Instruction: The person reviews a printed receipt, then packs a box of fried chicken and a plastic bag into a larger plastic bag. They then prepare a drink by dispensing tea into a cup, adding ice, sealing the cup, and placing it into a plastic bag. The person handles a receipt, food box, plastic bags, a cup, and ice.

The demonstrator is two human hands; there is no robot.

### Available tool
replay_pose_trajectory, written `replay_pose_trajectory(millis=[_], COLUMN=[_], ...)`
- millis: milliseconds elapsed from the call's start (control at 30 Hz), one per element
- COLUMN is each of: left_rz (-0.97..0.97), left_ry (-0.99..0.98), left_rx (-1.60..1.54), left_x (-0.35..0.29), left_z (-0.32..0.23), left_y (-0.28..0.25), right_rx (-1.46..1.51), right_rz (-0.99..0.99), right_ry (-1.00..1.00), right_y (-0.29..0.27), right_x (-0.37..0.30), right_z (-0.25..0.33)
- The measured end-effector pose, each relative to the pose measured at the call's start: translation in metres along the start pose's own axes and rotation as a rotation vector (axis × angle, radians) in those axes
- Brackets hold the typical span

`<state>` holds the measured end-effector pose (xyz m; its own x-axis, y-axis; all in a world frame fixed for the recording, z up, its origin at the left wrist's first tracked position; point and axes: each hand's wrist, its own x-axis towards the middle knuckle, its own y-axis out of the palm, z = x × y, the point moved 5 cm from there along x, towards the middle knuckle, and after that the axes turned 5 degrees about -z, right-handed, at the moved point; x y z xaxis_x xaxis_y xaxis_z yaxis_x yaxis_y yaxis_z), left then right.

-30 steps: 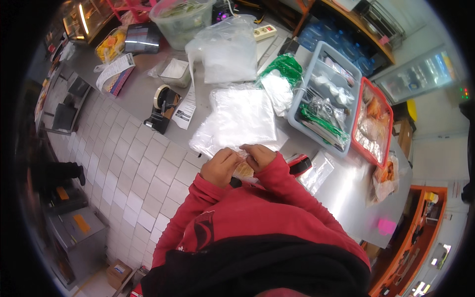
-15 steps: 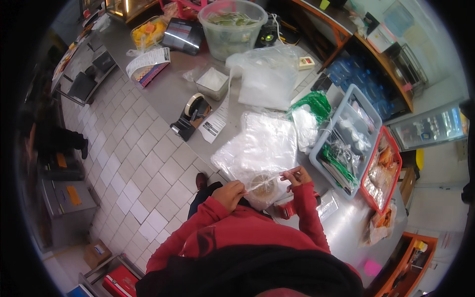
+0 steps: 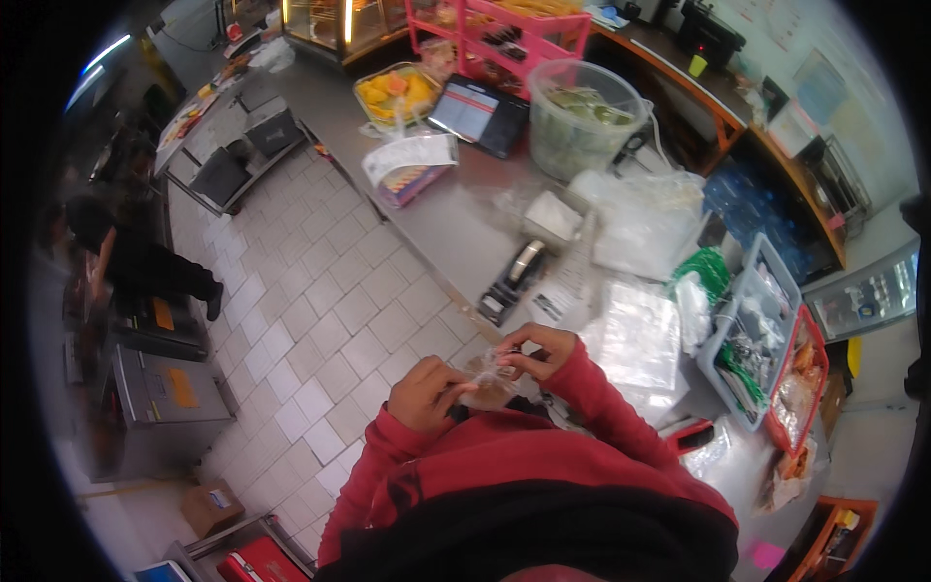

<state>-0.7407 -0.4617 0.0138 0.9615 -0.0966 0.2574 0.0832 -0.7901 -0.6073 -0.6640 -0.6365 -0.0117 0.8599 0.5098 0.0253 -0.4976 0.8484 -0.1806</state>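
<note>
Between my hands hangs a clear plastic bag (image 3: 492,390) with something round and brownish inside; the contents are too blurred to name. My left hand (image 3: 427,395) pinches the bag's gathered neck from the left. From the right, my right hand (image 3: 539,351) has its fingertips closed on the same twisted plastic. Both hands are close to my body, by the edge of the metal table (image 3: 407,228). Nearest on the tabletop are a black tape dispenser (image 3: 514,281) and a stack of clear plastic bags (image 3: 635,335).
A grey-blue crate (image 3: 727,373) and a red basket (image 3: 784,427) of packets stand at the right. Farther back are a large clear tub (image 3: 555,136), a tablet (image 3: 480,114) and a pink rack (image 3: 470,44). Another person (image 3: 145,262) stands at the far left.
My hands and the bag have moved off the tabletop stack toward the table's edge and closer together. My view has turned left, so the table's items appear farther right.
</note>
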Motion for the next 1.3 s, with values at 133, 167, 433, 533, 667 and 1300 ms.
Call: replay_pose_trajectory(millis=[133, 167, 433, 533, 667, 1300], left_rz=[-0.259, -0.313, -0.458, -0.393, -0.348, -0.136], left_ry=[-0.095, -0.191, -0.607, -0.647, -0.588, -0.585], left_rx=[-0.113, -0.188, -0.65, -0.734, -0.659, -0.396], left_x=[-0.009, -0.012, -0.009, 0.012, 0.054, 0.367], left_z=[0.066, 0.085, 0.181, 0.205, 0.24, 0.385], left_y=[-0.071, -0.085, -0.169, -0.176, -0.192, -0.235], right_rx=[0.281, 0.311, 0.497, 0.524, 0.489, 0.278], right_rz=[0.175, 0.193, 0.242, 0.301, 0.299, -0.112], right_ry=[0.036, 0.012, 0.067, 0.134, 0.125, -0.271], right_y=[0.089, 0.107, 0.198, 0.207, 0.205, 0.131], right_x=[0.063, 0.075, 0.171, 0.208, 0.264, 0.539], right_z=[-0.002, 0.001, 0.015, 0.008, 0.0, -0.034])
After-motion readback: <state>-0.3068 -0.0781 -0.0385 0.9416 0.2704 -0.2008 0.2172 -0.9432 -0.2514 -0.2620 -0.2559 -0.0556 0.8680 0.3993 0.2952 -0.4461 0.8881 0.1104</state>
